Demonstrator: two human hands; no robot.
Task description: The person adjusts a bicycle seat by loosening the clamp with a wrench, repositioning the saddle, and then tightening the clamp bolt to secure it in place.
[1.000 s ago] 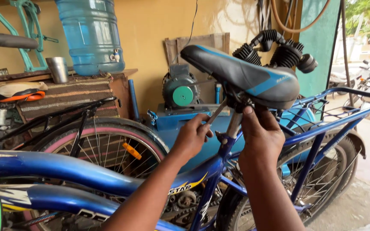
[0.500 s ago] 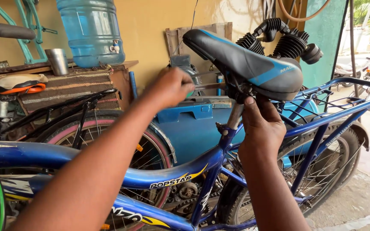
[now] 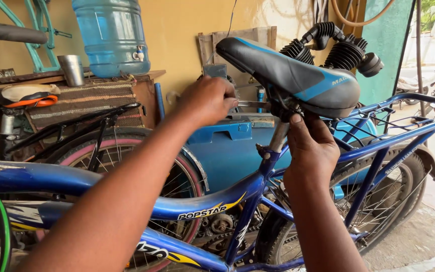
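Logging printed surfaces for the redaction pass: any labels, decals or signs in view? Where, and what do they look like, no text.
Frame decal: blue bicycle's down tube, below the left hand; white lettering on a yellow flash.
Saddle logo: rear flank of the black-and-blue saddle, above the right hand; small white lettering.
No signs, screens or packages show.

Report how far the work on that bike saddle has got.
Done: the black and blue saddle sits on its post in the blue frame. In hand: the left hand holds a slim metal tool against the clamp under the saddle, while the right hand grips beneath it by the post. Left: whether the clamp is tight cannot be told; the tool remains on it.
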